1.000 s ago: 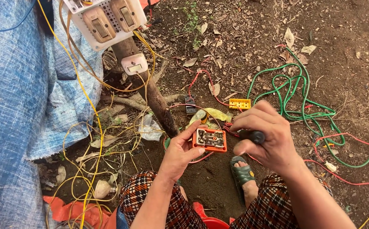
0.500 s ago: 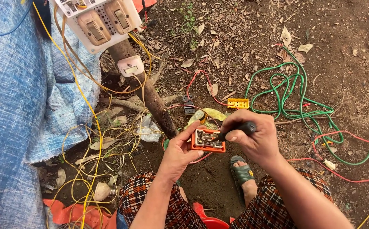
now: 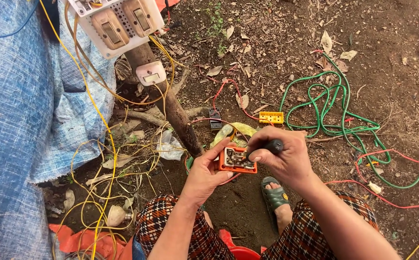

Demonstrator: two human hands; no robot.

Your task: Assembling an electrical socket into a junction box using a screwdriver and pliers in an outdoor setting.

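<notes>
holding the small orange plastic switch box in your left hand, you have the fingers closed around its left side and lower edge, thumb on top; it sits just in front of your knees, above the dirt. your right hand has the fingers wrapped tight on the black-handled screwdriver, and its tip goes down into the open face of the box. keep the box flat and steady against your palm, and keep the tool straight over the screw so it does not slip onto the metal parts.

room is small on the left: the thin brown wooden post with loose yellow wires stands near your left hand. on the right, the green cable coil and the red wire lie well apart on the bare ground, so your right elbow has more free space there.
</notes>
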